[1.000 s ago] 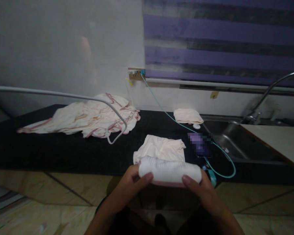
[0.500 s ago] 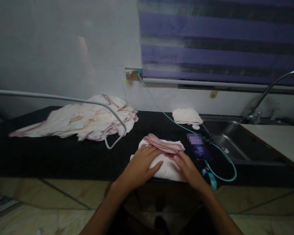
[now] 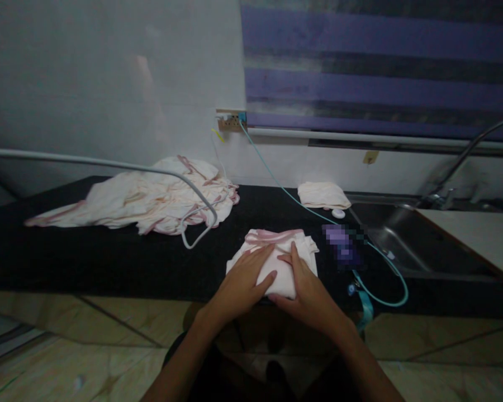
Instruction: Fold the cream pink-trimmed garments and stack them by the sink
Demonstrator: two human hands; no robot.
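Note:
A white folded cloth with pink trim [image 3: 279,273] lies on the black counter in front of me, its pink edge on the far side. My left hand [image 3: 245,279] rests flat over its left part, fingers stretched forward and thumb out to the side. On the right part, my right hand [image 3: 305,287] touches the cloth with fingers and thumb apart. Its index finger points away from me, while the thumb is at the near edge. The underside of the cloth is hidden.
A rumpled white cloth heap with pink edging [image 3: 167,195] lies at left behind a bent grey tube [image 3: 197,195]. Another folded cloth [image 3: 323,195] is by the wall. A phone [image 3: 341,245], a teal cable [image 3: 272,176] and a steel sink [image 3: 396,234] are to the right.
The pink-trimmed edge that was bunched under my fingertips now lies flatter at the far side. My right hand has come nearer and inward, its thumb now at the near edge.

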